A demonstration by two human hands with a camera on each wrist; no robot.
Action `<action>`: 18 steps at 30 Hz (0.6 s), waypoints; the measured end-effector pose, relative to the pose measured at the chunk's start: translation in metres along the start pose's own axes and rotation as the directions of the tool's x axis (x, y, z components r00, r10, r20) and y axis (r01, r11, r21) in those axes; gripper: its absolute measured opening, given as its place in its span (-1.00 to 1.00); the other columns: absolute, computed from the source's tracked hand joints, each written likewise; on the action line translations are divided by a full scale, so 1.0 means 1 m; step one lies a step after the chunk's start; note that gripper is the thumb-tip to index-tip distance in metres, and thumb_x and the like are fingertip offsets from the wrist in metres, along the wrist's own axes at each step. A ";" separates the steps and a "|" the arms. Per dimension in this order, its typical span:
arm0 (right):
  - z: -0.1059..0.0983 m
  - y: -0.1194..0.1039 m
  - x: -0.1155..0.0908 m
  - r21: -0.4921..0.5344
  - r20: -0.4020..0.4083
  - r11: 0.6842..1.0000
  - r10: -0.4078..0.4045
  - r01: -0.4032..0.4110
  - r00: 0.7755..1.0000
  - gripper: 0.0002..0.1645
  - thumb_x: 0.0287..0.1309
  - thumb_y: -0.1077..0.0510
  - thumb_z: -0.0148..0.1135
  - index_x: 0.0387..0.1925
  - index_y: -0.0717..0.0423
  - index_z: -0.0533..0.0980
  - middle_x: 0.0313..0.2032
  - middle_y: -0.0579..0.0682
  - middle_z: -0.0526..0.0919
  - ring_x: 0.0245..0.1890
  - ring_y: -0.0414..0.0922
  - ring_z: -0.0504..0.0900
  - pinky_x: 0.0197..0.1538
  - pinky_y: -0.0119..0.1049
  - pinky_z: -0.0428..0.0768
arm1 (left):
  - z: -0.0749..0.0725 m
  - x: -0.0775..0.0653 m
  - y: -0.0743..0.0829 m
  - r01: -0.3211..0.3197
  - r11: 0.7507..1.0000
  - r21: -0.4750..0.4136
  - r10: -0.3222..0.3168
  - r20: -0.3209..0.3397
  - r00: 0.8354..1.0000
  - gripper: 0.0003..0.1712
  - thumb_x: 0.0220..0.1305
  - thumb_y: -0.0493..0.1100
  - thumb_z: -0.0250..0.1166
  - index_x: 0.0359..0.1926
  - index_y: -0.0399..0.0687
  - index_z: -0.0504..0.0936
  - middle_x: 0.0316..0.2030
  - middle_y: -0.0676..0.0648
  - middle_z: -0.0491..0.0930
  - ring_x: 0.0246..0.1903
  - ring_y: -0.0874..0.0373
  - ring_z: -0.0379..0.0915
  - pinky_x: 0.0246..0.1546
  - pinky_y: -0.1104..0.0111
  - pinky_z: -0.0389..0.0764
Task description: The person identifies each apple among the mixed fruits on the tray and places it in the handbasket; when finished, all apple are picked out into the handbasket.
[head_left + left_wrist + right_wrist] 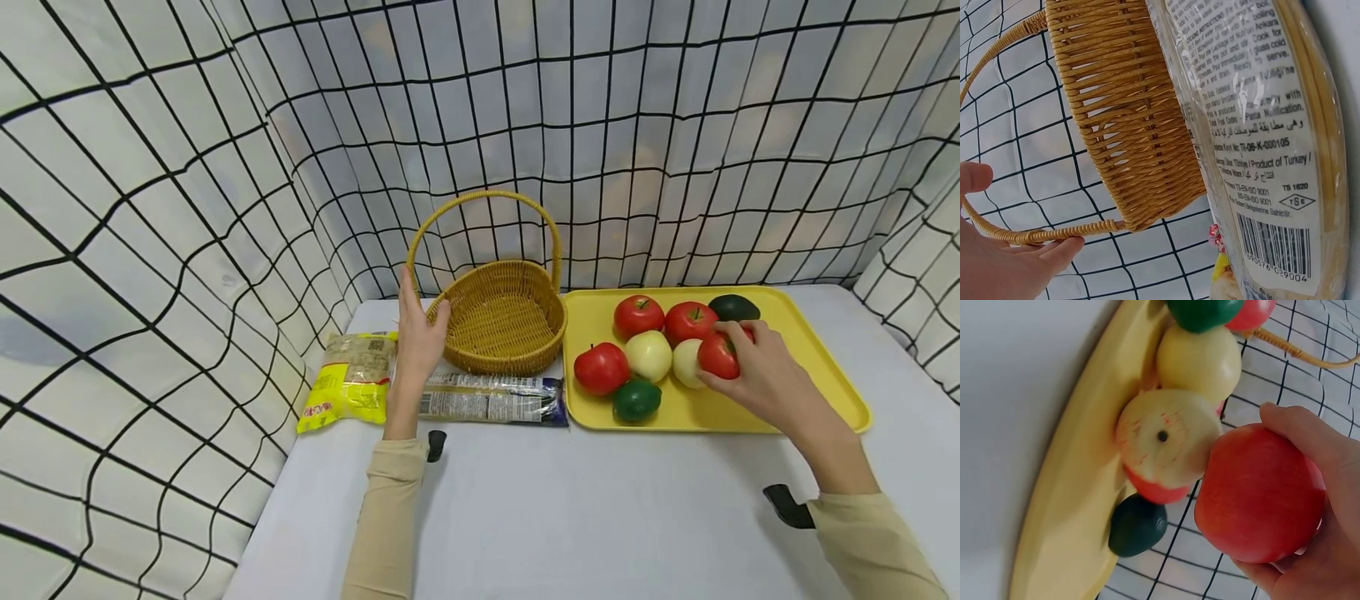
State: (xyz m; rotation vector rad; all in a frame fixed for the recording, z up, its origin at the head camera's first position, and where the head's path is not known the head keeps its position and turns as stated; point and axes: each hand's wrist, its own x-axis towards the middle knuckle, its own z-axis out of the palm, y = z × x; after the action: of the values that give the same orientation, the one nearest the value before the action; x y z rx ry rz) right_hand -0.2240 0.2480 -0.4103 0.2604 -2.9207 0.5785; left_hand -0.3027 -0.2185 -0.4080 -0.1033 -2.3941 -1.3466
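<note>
My right hand (pixel 768 375) grips a red apple (pixel 1260 494) above the right part of the yellow tray (pixel 817 392), thumb and fingers curled round it. Beside the apple is a pale yellow fruit (pixel 1166 434) with reddish streaks; red fruits (pixel 602 368), another pale fruit (pixel 648 356) and dark green fruits (pixel 637 401) share the tray. At the left side of a wicker basket (pixel 510 325), my left hand (pixel 422 337) has its fingers extended against the arched handle (pixel 1054 234), the thumb apart from them. No fruit shows inside the basket.
A clear pasta packet (pixel 491 398) lies in front of the basket, with a yellow packet (pixel 352 379) to its left. Black netting (pixel 570 125) over pale cloth borders the white table (pixel 600 508) at the back and sides.
</note>
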 end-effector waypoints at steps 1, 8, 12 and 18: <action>0.001 -0.003 0.002 0.007 0.001 1.000 -0.004 0.004 1.000 -0.04 0.18 -0.13 0.45 0.43 0.24 0.26 0.27 0.50 0.26 0.16 0.43 0.30 -0.07 0.37 0.66 | 0.000 0.000 0.000 0.002 1.000 -0.001 -0.002 0.000 1.000 -0.03 0.57 0.12 0.04 0.64 0.35 -0.46 0.67 0.07 -0.41 0.66 -0.05 -0.32 0.62 -0.09 -0.02; -0.001 -0.033 0.016 0.063 -0.037 0.995 -0.074 0.076 0.997 -0.10 0.19 -0.22 0.42 0.41 0.06 0.31 0.26 0.35 0.35 0.12 0.34 0.47 -0.08 0.37 0.67 | 0.000 -0.001 0.001 0.002 1.000 -0.012 -0.002 0.010 1.000 -0.03 0.57 0.09 0.05 0.65 0.34 -0.44 0.67 0.06 -0.40 0.66 -0.05 -0.32 0.62 -0.10 -0.02; -0.002 -0.058 0.030 0.051 -0.023 0.993 -0.102 0.103 0.995 -0.10 0.17 -0.28 0.41 0.41 0.00 0.32 0.33 0.28 0.36 0.19 0.29 0.46 -0.01 0.40 0.64 | 0.000 0.000 0.001 0.005 1.000 -0.014 -0.005 0.002 1.000 -0.02 0.57 0.02 0.08 0.65 0.32 -0.43 0.67 0.04 -0.38 0.66 -0.09 -0.27 0.60 -0.13 0.02; 0.007 -0.091 0.057 0.072 0.019 0.989 -0.133 0.131 0.991 -0.09 0.18 -0.33 0.36 0.44 -0.09 0.30 0.33 0.18 0.39 0.22 0.18 0.45 0.04 0.33 0.64 | -0.002 0.000 0.002 0.005 1.000 0.004 -0.005 -0.003 1.000 -0.03 0.57 0.05 0.06 0.66 0.29 -0.42 0.68 0.02 -0.38 0.65 -0.13 -0.22 0.59 -0.15 0.06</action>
State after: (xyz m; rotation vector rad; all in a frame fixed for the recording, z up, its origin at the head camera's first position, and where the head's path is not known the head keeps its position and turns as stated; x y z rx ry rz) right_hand -0.2624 0.1542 -0.3736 0.4686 -2.8813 0.6630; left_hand -0.3016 -0.2192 -0.4059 -0.0941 -2.3963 -1.3439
